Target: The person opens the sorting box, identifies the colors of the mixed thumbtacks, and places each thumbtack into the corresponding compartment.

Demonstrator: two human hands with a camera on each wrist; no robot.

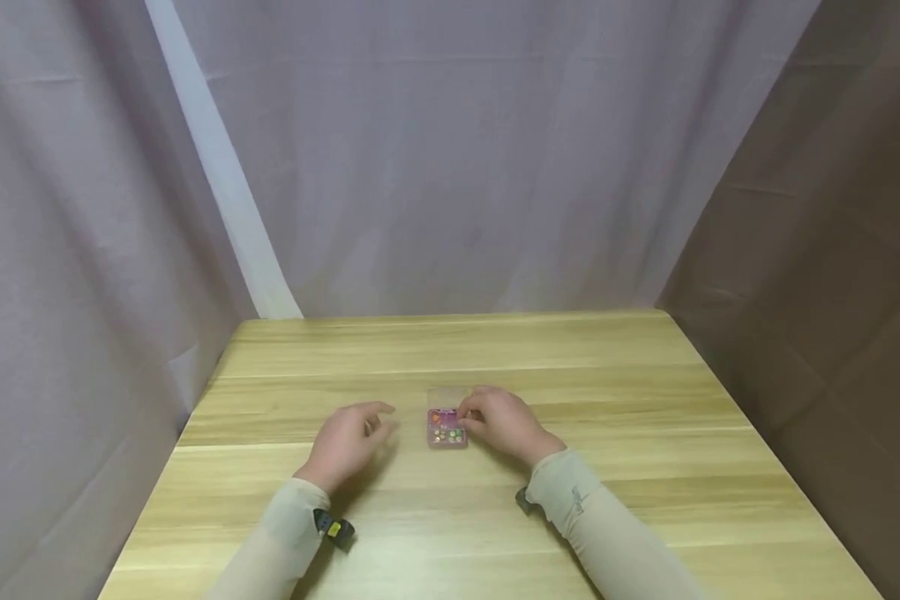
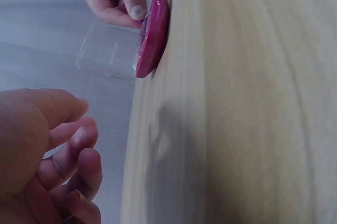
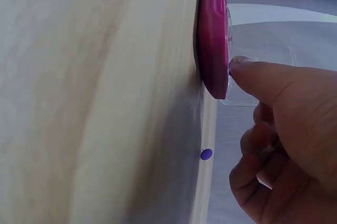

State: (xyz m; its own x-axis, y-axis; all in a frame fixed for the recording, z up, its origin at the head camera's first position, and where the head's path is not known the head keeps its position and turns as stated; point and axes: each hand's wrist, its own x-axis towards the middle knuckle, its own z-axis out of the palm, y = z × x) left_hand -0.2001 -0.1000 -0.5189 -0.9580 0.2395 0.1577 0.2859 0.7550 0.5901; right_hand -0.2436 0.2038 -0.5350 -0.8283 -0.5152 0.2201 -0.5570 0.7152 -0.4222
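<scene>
A small pink case (image 1: 447,444) lies on the table, its clear lid (image 2: 108,50) standing open at the far side. Its compartments hold small orange, gold and green pieces. Over the case's right part, my right hand (image 1: 506,423) pinches a small purple thumbtack (image 2: 140,21), mostly hidden by thumb and finger. Those fingertips are right at the compartments. To the left of the case, my left hand (image 1: 345,442) hovers with loosely bent fingers and holds nothing. Another purple thumbtack (image 3: 206,154) lies on the table near the right hand.
The light wooden table (image 1: 615,367) extends around the case on all sides. Grey curtains (image 1: 465,167) hang behind it and along the left, with a darker curtain (image 1: 817,275) on the right. A wrist camera (image 1: 335,530) sits by the left sleeve.
</scene>
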